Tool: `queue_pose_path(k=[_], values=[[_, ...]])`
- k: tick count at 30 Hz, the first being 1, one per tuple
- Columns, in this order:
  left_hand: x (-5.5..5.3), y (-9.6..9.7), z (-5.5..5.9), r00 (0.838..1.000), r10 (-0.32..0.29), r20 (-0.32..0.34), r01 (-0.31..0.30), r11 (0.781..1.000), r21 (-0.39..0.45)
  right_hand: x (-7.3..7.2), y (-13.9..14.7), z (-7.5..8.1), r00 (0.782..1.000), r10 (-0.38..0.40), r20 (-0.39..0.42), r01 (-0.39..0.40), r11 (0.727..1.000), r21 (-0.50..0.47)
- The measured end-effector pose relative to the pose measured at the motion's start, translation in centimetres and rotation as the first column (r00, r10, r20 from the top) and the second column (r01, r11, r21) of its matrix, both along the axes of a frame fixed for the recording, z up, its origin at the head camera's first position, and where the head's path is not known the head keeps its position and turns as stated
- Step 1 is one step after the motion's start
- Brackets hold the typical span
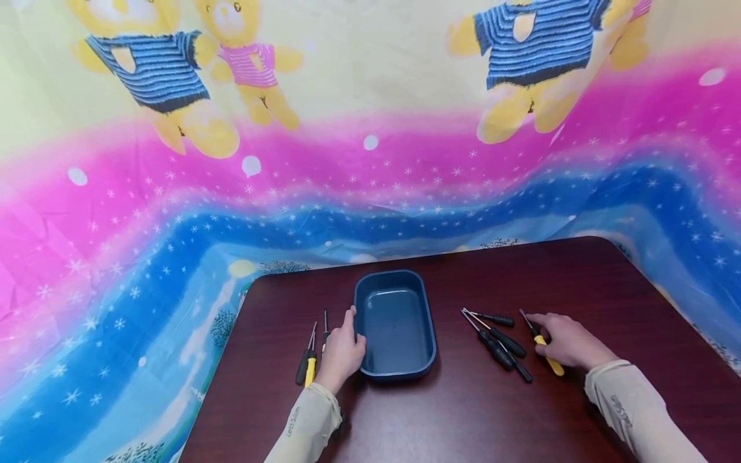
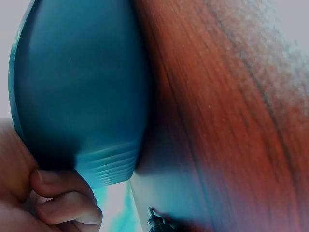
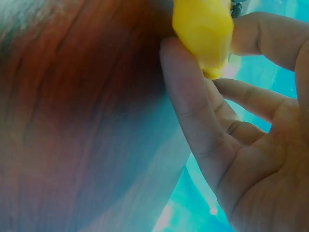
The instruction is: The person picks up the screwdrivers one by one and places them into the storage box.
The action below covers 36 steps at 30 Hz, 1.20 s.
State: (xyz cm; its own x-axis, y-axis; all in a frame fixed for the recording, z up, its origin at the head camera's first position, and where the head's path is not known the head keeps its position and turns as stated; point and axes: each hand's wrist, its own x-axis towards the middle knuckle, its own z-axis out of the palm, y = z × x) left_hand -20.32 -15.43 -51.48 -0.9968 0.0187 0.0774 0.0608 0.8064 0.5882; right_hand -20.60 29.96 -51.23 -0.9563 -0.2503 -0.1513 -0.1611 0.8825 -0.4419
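The blue container (image 1: 398, 325) rests upright on the dark red-brown table (image 1: 451, 418) and serves as dial centre in the head view. The left hand (image 1: 343, 352) bears on the container's side at 8 o'clock: the index finger extends along the rim, the thumb lies at the rim, and the remaining fingers curl against the outer wall, pinching it. The right hand (image 1: 570, 341) is at 3 o'clock, well apart from the container. Its thumb and a finger pinch the yellow-handled screwdriver (image 1: 547, 355); its other fingers are slightly bent and partly spread. The shaft points to 11 o'clock, the handle to 5 o'clock.

Between container and right hand, also at 3 o'clock, lie the dark-handled screwdrivers (image 1: 499, 350), handles toward 4 o'clock. At 8 o'clock, just beyond the left hand, lies a second screwdriver group (image 1: 307, 366), one yellow handle among them. A printed backdrop (image 1: 370, 167) stands at 12 o'clock.
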Motion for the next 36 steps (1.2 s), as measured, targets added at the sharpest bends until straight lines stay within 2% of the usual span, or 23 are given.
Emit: queue_pose_path(k=[5, 9, 15, 20, 24, 32, 36], values=[[0.0, 0.1, 0.0, 1.000, -0.005, -0.005, 0.005, 1.000, -0.002, -0.1, 0.1, 0.3, 0.999, -0.002, -0.043, 0.000, 0.999, -0.034], [-0.1, 0.2, 0.1, 1.000, 0.001, -0.001, -0.001, 1.000, -0.008, -0.4, -0.1, 0.8, 0.998, 0.008, -0.070, -0.015, 0.995, -0.103], [-0.1, 0.5, 0.2, 1.000, 0.001, 0.007, 0.000, 1.000, -0.013, -1.0, -0.6, 2.2, 0.997, 0.017, -0.076, -0.032, 0.979, -0.202], [-0.2, 0.5, 0.3, 1.000, 0.004, -0.022, -0.005, 0.999, -0.035, -2.0, -1.5, 3.0, 0.999, 0.009, -0.044, -0.021, 0.959, -0.282], [-0.3, 0.5, 0.3, 1.000, 0.000, -0.023, -0.001, 0.999, -0.045, -2.5, -2.5, 3.4, 1.000, -0.009, 0.020, 0.016, 0.930, -0.367], [-0.1, 0.5, 0.3, 1.000, 0.014, -0.002, -0.015, 0.998, -0.068, -3.3, -5.5, 3.4, 0.994, 0.013, 0.109, 0.052, 0.820, -0.571], [0.0, 0.4, 0.0, 1.000, 0.018, -0.002, -0.018, 0.997, -0.078, -3.6, -7.5, 3.6, 0.991, 0.025, 0.129, 0.060, 0.787, -0.613]])
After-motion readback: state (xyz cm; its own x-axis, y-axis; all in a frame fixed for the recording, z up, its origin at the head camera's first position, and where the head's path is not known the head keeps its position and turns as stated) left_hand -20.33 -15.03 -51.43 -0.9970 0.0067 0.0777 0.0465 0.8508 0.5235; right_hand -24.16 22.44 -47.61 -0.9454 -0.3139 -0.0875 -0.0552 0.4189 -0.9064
